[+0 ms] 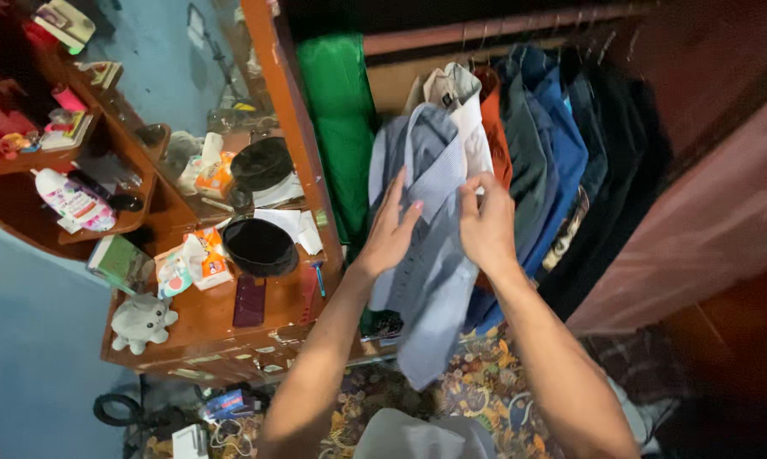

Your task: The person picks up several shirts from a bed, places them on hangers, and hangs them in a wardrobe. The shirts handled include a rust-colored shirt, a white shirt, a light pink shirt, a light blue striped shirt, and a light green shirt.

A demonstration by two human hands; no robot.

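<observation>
The right hand (483, 223) pinches the front edge of a light blue striped button shirt (430, 255), its fingers closed on the cloth near the collar. The left hand (392, 231) lies flat and open against the same shirt, fingers spread, pressing the fabric without gripping it. The shirt hangs from the wooden rail (485, 30) at the top of the open wardrobe, at the front of the row, its tail falling down over a patterned floral cloth (485, 382) below.

I judge that the step in hand is handling the shirt front, perhaps at the buttons; whether the button is open, I cannot tell. Any further move there would call for both hands to hold the two edges steady.

The wardrobe holds, beside this shirt, a white shirt (472, 127), an orange garment (495, 127), several dark blue shirts (562, 144) and a green fabric (341, 127) at the left. On the wooden side shelf (205, 319) stand a black bowl (258, 246), a tissue pack (205, 259) and a grey plush toy (141, 321).
</observation>
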